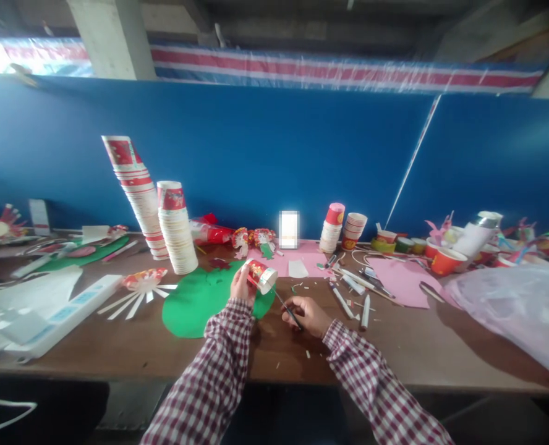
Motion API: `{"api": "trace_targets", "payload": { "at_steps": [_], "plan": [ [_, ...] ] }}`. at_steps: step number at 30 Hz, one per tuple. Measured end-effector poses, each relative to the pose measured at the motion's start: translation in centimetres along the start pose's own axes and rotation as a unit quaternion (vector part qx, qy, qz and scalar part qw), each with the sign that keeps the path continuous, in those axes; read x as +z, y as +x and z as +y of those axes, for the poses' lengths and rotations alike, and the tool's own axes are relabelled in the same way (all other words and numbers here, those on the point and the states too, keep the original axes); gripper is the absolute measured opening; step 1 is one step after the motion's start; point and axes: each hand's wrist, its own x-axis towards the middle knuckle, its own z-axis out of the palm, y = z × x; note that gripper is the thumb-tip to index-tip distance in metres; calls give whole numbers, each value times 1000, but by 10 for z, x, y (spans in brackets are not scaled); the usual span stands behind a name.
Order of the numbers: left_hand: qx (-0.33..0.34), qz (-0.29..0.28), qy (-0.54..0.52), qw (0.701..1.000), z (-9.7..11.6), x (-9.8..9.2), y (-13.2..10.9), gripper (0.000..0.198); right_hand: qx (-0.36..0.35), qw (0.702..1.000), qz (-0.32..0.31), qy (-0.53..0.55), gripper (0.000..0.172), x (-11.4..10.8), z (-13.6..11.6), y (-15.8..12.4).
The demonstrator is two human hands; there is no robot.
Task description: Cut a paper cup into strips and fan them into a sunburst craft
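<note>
My left hand (241, 285) is closed around a red and white paper cup (260, 275), holding it tilted on its side above a green paper sheet (195, 303). My right hand (308, 314) grips a pair of scissors (287, 308) whose blades point up-left toward the cup's rim. The blade tips sit just below the cup. Small paper scraps lie on the brown table (395, 352) around both hands.
Two tall leaning stacks of paper cups (175, 225) stand at the back left, shorter cup stacks (332, 227) at the back centre. Pink paper (397, 281), pens and glue sticks (344, 303) lie to the right, a clear plastic bag (510, 309) far right, a white box (61, 315) left.
</note>
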Motion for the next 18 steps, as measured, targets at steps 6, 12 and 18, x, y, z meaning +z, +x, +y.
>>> {"api": "trace_targets", "payload": {
  "at_steps": [6,12,18],
  "plan": [
    [-5,-1,0,1000,-2,1,0,17,7,1000,6,3,33,0,2,0],
    [-36,-2,38,999,0,11,-12,20,0,1000,12,-3,35,-1,4,1],
    [-40,-29,45,998,-3,11,-15,20,2,1000,17,-2,34,-1,6,2]
  ]
}}
